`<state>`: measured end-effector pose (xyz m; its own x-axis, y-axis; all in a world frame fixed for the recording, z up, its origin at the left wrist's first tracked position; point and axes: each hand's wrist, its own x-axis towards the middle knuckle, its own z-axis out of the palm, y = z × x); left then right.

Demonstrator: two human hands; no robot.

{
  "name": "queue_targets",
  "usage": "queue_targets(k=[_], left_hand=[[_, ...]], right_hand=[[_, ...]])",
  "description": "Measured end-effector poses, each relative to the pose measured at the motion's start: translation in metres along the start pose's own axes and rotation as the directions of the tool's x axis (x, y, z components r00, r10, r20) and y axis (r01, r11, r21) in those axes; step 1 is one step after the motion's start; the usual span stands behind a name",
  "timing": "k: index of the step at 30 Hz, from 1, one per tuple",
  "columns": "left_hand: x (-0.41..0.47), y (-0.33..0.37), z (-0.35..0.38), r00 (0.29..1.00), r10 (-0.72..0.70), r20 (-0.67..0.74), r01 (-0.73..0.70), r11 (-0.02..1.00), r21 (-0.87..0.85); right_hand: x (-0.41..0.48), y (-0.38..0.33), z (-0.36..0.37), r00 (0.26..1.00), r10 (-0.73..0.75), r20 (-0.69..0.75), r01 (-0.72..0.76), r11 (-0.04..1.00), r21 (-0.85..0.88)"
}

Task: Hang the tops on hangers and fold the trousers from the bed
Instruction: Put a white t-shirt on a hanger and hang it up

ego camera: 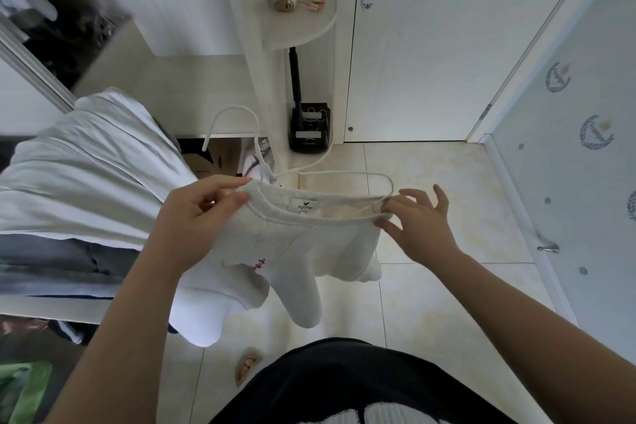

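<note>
The left hand point(206, 210) and right hand point(416, 220) each pinch the collar of the top point(303, 244), stretching it open so the hanger point(344, 175) fits in.

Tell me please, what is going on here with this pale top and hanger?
A person is putting a pale grey top onto a white hanger. The left hand pinches the collar at one side, the right hand pinches it at the other, where a hanger arm shows inside the neck opening. The hook points away from the person. More clothes lie piled at the left.
</note>
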<state>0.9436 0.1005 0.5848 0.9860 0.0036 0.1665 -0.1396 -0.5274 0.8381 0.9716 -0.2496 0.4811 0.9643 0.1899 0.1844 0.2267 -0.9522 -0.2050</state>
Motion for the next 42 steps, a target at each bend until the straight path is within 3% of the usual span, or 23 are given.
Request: queue_targets(k=[4, 9, 14, 17, 21, 26, 32, 39, 42], left_hand=[[0.001, -0.008, -0.006, 1.000, -0.014, 0.013, 0.013, 0.994, 0.104], [0.004, -0.004, 0.011, 0.993, 0.000, 0.119, -0.034, 0.959, 0.283], [0.006, 0.021, 0.045, 0.978, 0.085, 0.189, -0.131, 0.960, 0.247], [0.010, 0.031, 0.051, 0.970, 0.158, 0.187, -0.196, 0.959, 0.205], [0.012, 0.026, 0.044, 0.938, 0.230, 0.261, -0.294, 0.925, 0.242], [0.010, 0.003, 0.030, 0.958, 0.256, 0.127, -0.286, 0.855, 0.433], [0.020, 0.004, 0.025, 0.977, 0.166, 0.135, -0.204, 0.913, 0.352], [0.024, -0.010, 0.028, 0.978, 0.070, 0.198, -0.123, 0.955, 0.269], [0.022, -0.025, 0.031, 0.998, -0.017, 0.061, -0.004, 0.944, 0.330]], right_hand=[[0.014, 0.013, -0.016, 0.999, -0.019, 0.026, 0.018, 0.999, 0.034], [0.029, 0.001, -0.048, 0.979, -0.154, 0.133, 0.106, 0.945, 0.308], [0.039, -0.058, -0.075, 0.947, -0.318, 0.040, 0.248, 0.807, 0.536], [0.038, -0.080, -0.075, 0.969, -0.243, 0.037, 0.158, 0.732, 0.662], [0.036, -0.077, -0.079, 0.990, -0.057, 0.130, -0.069, 0.608, 0.791], [0.035, -0.054, -0.098, 0.984, -0.085, 0.154, -0.069, 0.619, 0.782], [0.035, -0.042, -0.113, 0.977, -0.054, 0.207, -0.108, 0.711, 0.695], [0.034, -0.049, -0.112, 0.987, 0.003, 0.159, -0.129, 0.600, 0.789], [0.034, -0.047, -0.113, 0.989, 0.009, 0.146, -0.122, 0.606, 0.786]])
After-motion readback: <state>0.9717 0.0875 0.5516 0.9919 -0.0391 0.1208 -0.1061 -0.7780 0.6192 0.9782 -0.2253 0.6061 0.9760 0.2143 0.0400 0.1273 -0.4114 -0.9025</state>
